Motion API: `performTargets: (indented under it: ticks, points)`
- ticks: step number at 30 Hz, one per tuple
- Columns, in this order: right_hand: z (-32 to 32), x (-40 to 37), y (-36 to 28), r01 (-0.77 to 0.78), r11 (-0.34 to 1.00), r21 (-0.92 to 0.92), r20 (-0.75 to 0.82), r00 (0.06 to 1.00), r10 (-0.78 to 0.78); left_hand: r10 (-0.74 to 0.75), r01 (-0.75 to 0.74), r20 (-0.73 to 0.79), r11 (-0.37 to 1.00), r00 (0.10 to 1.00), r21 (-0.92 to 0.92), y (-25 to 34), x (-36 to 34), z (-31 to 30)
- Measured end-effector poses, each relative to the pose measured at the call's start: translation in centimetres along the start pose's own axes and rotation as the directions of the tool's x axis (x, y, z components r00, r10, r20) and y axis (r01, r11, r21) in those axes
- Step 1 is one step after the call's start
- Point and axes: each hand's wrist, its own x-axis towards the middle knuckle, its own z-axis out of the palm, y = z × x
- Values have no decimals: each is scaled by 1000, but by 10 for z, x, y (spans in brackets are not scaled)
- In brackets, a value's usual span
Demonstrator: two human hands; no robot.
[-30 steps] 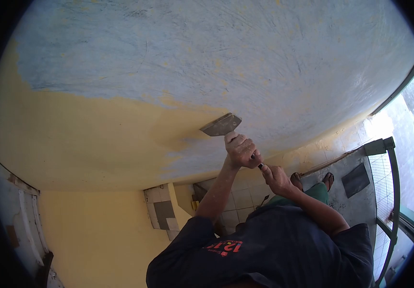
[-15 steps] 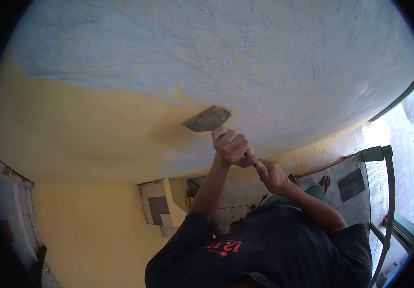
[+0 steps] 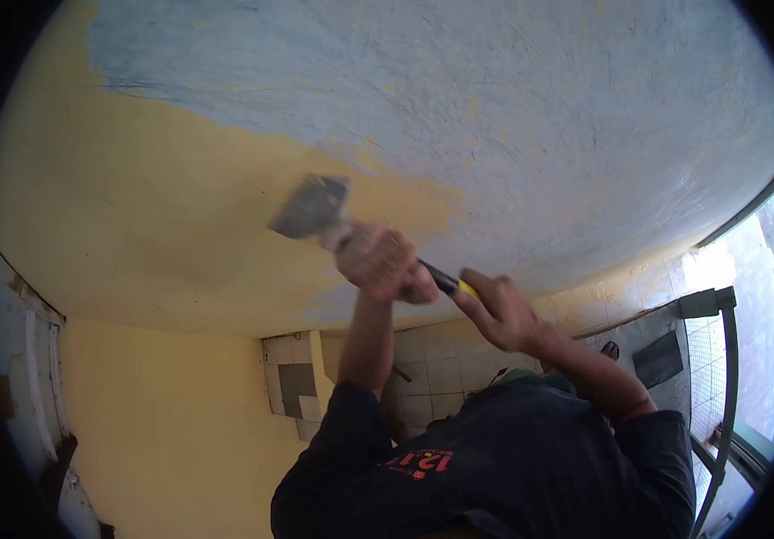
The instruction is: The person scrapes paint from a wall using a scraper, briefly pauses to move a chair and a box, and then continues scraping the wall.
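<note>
A long-handled scraper with a broad grey metal blade is against or just off the yellow-painted part of the wall; contact is hard to tell through the motion blur. My left hand is wrapped round it just behind the blade. Further down, the black handle with a yellow end runs into my right hand, whose fingers close on the end. Above the blade, the yellow paint meets a bluish-grey bare area with scratch marks and small yellow flecks.
Below is a tiled floor with a dark mat at right, near my sandalled foot. A green metal rail with mesh stands at the right. A tiled ledge and yellow wall lie to the left.
Both hands and the scraper have shifted; the blade has moved left and slightly up across the yellow paint. The hands are further apart, showing more of the handle.
</note>
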Motion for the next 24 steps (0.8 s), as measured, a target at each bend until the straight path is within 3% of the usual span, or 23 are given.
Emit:
performTargets:
  ticks: [1, 2, 3, 4, 6, 7, 9, 10, 12, 16, 18, 24]
  points:
    - [-1, -18, 10, -6, 999, 41, 42, 999, 4, -14, 14, 9, 1000, 1000, -19, 10, -25, 1]
    - [0, -35, 24, -116, 981, 154, 117, 988, 99, -28, 28, 17, 999, 999, -37, 21, -42, 4]
    - [2, -52, 36, -232, 939, 256, 203, 962, 182, -72, 77, 89, 996, 993, -56, 36, -40, 8]
    - [4, -69, 44, -229, 940, 252, 207, 962, 179, -112, 125, 163, 990, 980, -69, 51, -38, 11]
    - [9, -91, 55, -473, 626, 621, 362, 880, 306, -151, 176, 227, 980, 962, -96, 71, -47, 13]
    - [13, -91, 58, -468, 631, 619, 359, 883, 302, -184, 229, 291, 965, 939, -128, 72, -46, 15]
    - [21, -95, 60, -395, 775, 493, 191, 919, 346, -174, 213, 270, 970, 947, -121, 69, -41, 19]
    - [19, -93, 57, -395, 775, 493, 191, 918, 347, -162, 198, 253, 973, 954, -120, 67, -38, 20]
    - [13, -78, 51, -343, 890, 302, 105, 939, 326, -147, 179, 233, 976, 961, -121, 57, -33, 25]
    - [15, -63, 51, -398, 885, 243, 66, 916, 395, -142, 162, 167, 981, 976, -111, 40, -33, 33]
    - [22, -62, 55, -397, 867, 301, 42, 914, 404, -151, 171, 153, 978, 977, -122, 35, -35, 36]
    - [29, -52, 52, -393, 875, 284, 54, 917, 395, -119, 147, 235, 983, 965, -107, 25, -29, 31]
